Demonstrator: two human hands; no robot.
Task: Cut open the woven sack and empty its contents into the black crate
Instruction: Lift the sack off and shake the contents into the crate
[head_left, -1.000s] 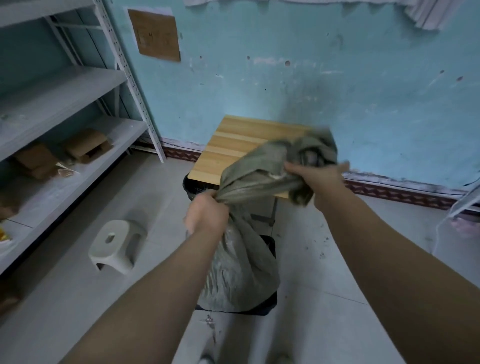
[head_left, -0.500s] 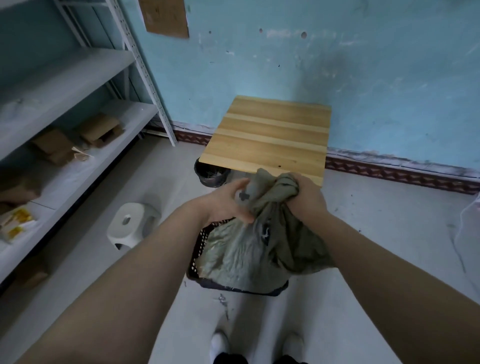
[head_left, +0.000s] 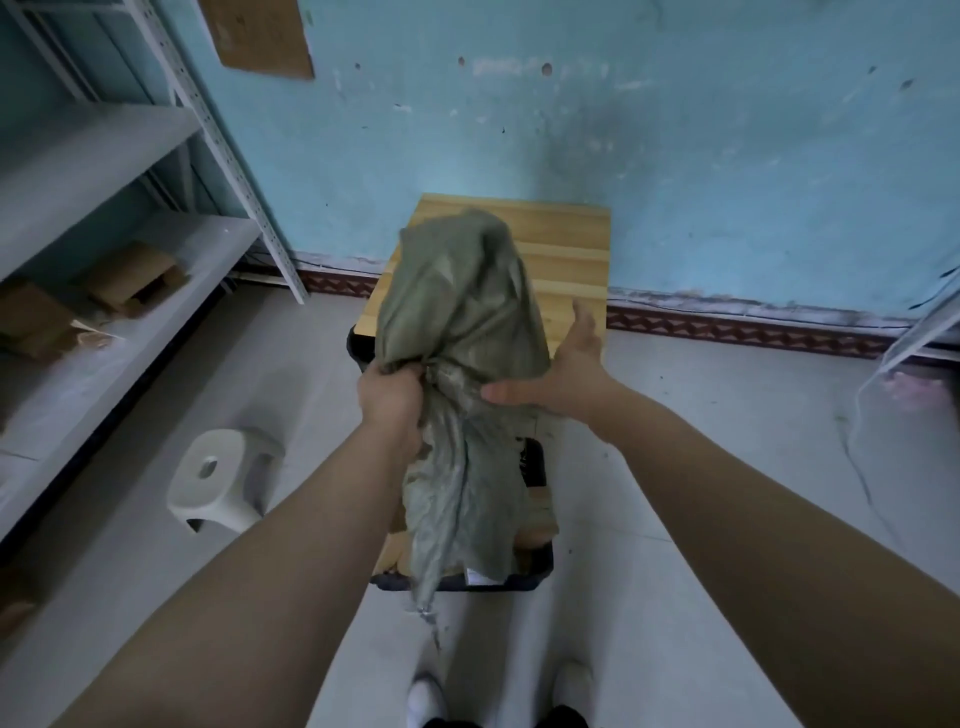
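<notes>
The woven sack (head_left: 457, 312) looks limp and light to me, soft cloth that bunches wherever it's squeezed, so its gathered waist is the place to hold. My left hand (head_left: 389, 389) has its fingers (head_left: 402, 374) clenched round that bunch. My right hand (head_left: 566, 379) lies flat and open against its side as it hangs over the black crate (head_left: 543, 564), tail trailing inside.

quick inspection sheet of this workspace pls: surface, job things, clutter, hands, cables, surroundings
surface: grey floor, scuffed; wooden table by the wall
job's things: woven sack held limp over the black crate; brown items inside the crate
clutter: white stool; cardboard boxes on the shelves
grippers: left hand grips bunched sack; right hand open, flat against it
cables: nothing seen
surroundings: blue wall, metal shelving
</notes>
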